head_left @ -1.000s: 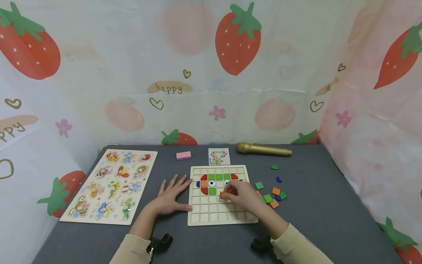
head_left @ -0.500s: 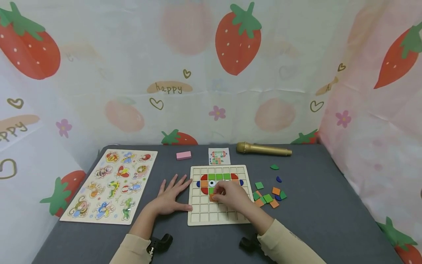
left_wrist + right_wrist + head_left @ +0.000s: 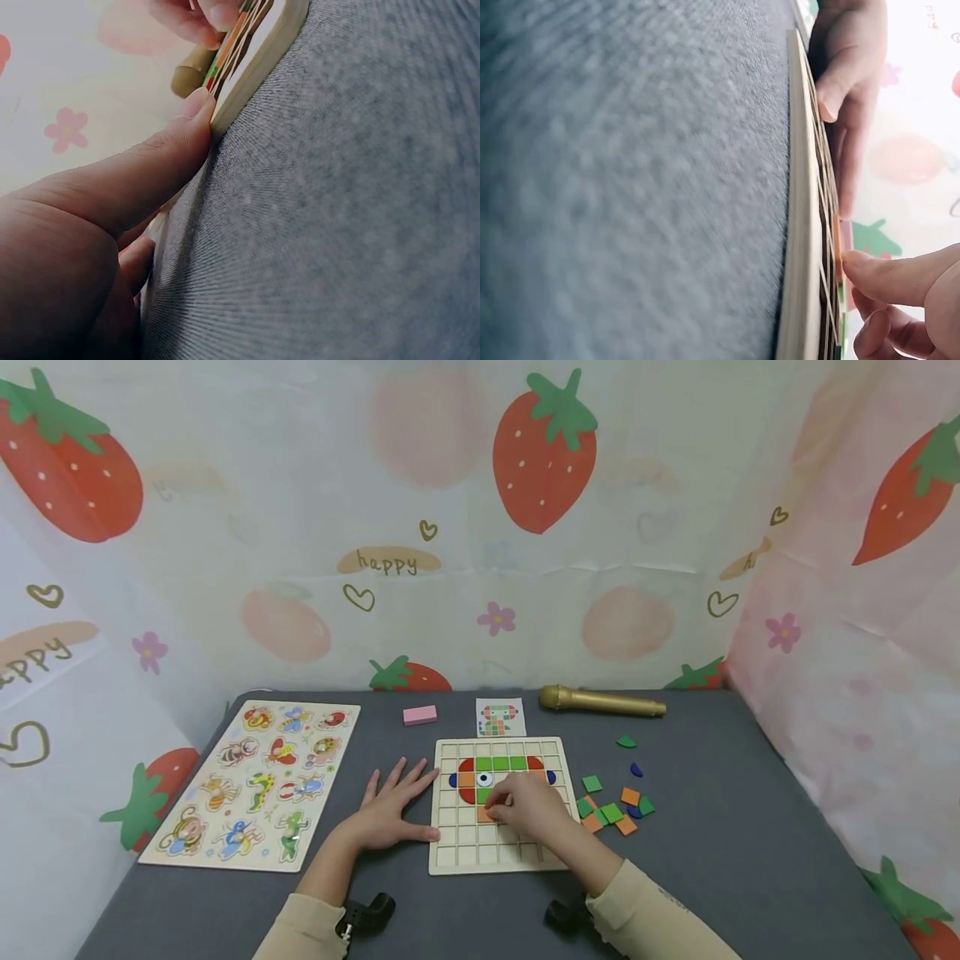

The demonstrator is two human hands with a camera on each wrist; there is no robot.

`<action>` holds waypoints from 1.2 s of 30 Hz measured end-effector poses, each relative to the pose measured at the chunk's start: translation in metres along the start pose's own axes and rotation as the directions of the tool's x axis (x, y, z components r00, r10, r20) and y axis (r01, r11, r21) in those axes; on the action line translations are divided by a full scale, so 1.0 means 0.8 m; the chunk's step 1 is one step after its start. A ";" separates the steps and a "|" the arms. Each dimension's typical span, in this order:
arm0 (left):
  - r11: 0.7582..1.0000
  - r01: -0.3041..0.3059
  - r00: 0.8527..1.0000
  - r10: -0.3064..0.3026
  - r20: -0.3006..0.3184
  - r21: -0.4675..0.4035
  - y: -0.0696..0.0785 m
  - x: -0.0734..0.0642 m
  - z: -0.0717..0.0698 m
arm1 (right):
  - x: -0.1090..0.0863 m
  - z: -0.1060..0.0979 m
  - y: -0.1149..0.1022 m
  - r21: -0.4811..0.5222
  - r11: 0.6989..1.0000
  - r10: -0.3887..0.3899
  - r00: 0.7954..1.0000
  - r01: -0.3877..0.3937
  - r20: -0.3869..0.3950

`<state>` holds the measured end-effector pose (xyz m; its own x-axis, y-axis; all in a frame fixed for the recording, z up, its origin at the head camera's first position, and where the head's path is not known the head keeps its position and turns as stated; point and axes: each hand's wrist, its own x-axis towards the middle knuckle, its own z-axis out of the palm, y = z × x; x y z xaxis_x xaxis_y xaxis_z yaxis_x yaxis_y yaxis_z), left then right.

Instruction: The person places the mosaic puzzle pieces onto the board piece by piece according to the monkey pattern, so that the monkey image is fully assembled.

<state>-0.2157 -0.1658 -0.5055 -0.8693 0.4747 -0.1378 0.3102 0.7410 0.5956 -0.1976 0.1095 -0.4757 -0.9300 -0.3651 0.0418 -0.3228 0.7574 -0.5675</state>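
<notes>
left hand (image 3: 390,818) spread, at grid board's (image 3: 456,858) 9 o'clock edge | right hand (image 3: 531,807) pinching orange tile (image 3: 483,815), 6 o'clock of green tile (image 3: 482,797) | best: square corners, press flat, left hand bracing board

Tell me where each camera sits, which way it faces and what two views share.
Head: worn on the head, facing forward and down at the wooden grid board; left hand, right hand and beige sleeves show.
Left wrist: worn there, facing past the left thumb toward the board's edge and gold microphone; right hand's fingertips show at top.
Right wrist: worn there, facing low along the board's edge toward the left hand; right thumb and fingers show at lower right.
Shared: both wrist views show the board and both hands.
</notes>
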 end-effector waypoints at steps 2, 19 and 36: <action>1.000 -0.002 1.000 0.002 0.001 -0.003 0.000 0.000 0.000 | -0.001 -0.003 0.003 0.019 1.000 0.015 1.000 -0.015 0.005; 1.000 0.000 1.000 0.000 0.001 0.000 -0.001 0.001 0.001 | -0.048 -0.055 0.062 0.082 0.988 0.142 0.985 -0.134 -0.097; 1.000 -0.003 1.000 0.003 -0.002 0.001 -0.002 0.001 0.002 | -0.098 -0.120 0.161 0.042 0.966 0.257 0.955 -0.253 -0.149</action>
<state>-0.2165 -0.1659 -0.5080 -0.8691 0.4760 -0.1345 0.3132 0.7401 0.5950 -0.1834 0.2874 -0.4733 -0.9971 -0.0736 0.0166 -0.0691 0.8020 -0.5934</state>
